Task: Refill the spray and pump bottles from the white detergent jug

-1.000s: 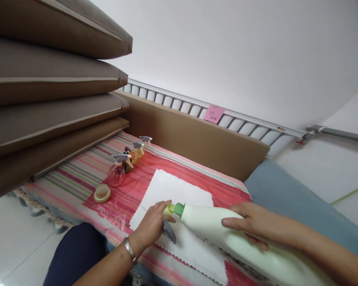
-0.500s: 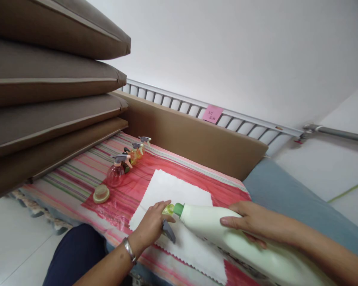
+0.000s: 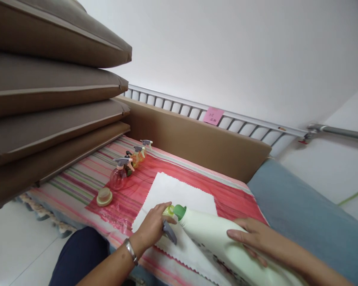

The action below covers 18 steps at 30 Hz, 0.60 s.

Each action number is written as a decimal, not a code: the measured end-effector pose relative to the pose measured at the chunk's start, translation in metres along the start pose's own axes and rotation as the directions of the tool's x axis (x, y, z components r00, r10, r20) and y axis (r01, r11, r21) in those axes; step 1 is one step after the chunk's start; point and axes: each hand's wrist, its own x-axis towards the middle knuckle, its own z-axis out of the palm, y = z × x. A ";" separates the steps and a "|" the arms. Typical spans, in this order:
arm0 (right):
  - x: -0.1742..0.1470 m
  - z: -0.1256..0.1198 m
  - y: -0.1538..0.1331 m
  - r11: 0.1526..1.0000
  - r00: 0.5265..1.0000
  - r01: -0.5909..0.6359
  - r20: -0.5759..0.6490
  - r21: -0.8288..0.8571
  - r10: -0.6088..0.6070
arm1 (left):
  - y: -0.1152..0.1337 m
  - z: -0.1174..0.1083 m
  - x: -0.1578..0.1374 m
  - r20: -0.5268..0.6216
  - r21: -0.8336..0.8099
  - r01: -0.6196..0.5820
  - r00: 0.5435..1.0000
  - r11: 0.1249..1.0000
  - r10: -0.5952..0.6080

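Note:
My right hand [image 3: 250, 240] is wrapped round a large pale green bottle [image 3: 209, 230], tipped almost flat with its green spout [image 3: 179, 212] facing left. That spout meets the mouth of a small yellow-green bottle [image 3: 168, 210], which my left hand [image 3: 152, 224] grips; most of its body is hidden by my fingers. A grey spray head [image 3: 169, 232] sticks out below the same hand. Under both hands lies a white cloth [image 3: 179, 188] with zigzag edges. Whether liquid is flowing cannot be made out.
To the left stand a pink spray bottle [image 3: 118, 178], several others behind it, and a round lidded tub [image 3: 104, 196]. Red sheeting [image 3: 232, 198] covers part of the striped cloth [image 3: 74, 180]. Stacked brown cushions [image 3: 59, 83] rise at left; a brown board [image 3: 191, 135] borders the back.
The view has shifted slightly, so the surroundings sit a little lower and to the right. Both hands keep their grips, and the spout stays at the small bottle's mouth.

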 end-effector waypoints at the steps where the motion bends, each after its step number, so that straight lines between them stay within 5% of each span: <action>1: 0.000 0.003 0.008 0.999 1.000 0.025 -0.016 0.048 -0.025 | -0.002 0.000 0.000 -0.002 -0.015 0.005 1.000 1.000 -0.005; 5: -0.001 0.016 0.043 0.932 0.982 0.078 -0.188 0.354 -0.011 | -0.011 -0.004 0.001 0.012 -0.076 0.036 0.999 0.996 -0.036; 11: 0.005 0.053 0.078 0.615 0.876 0.225 -0.434 0.756 0.213 | -0.026 -0.011 0.003 -0.007 -0.254 0.132 0.990 0.958 -0.138; 13: 0.013 0.069 0.083 0.557 0.783 0.358 -0.565 0.749 0.258 | -0.030 -0.012 0.004 0.001 -0.300 0.156 0.987 0.941 -0.164; 16: 0.030 0.095 0.088 0.609 0.554 0.516 -0.777 0.603 0.299 | -0.036 -0.011 0.004 -0.009 -0.317 0.167 0.984 0.933 -0.179; 18: 0.043 0.112 0.090 0.649 0.451 0.533 -0.831 0.543 0.325 | -0.039 -0.011 0.004 -0.035 -0.294 0.151 0.985 0.944 -0.168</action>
